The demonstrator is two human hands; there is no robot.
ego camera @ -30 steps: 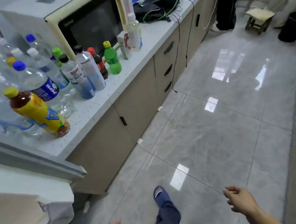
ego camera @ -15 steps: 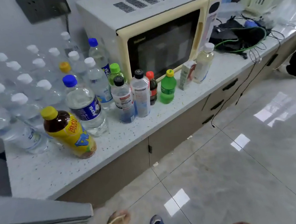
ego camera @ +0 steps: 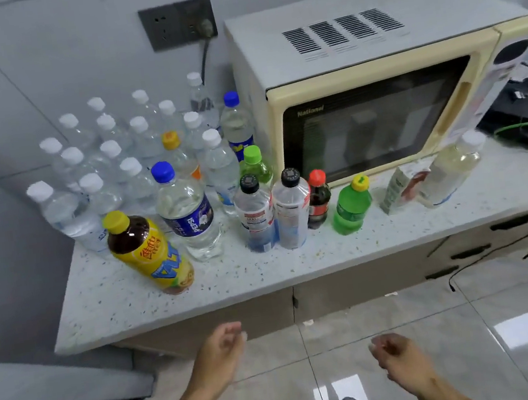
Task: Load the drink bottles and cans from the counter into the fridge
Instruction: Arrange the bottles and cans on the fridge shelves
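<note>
Speckled white stone counter [ego camera: 266,276] carried the yellow-labelled brown tea bottle [ego camera: 152,251] nearest its front edge, so the left hand [ego camera: 219,353] and right hand [ego camera: 397,355], fingers loosely curled and empty below, should probably grip its body upright.

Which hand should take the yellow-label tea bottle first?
Left, probably. The left hand hangs empty just below the counter edge, nearest the tea bottle; the right hand is lower and farther right.
</note>
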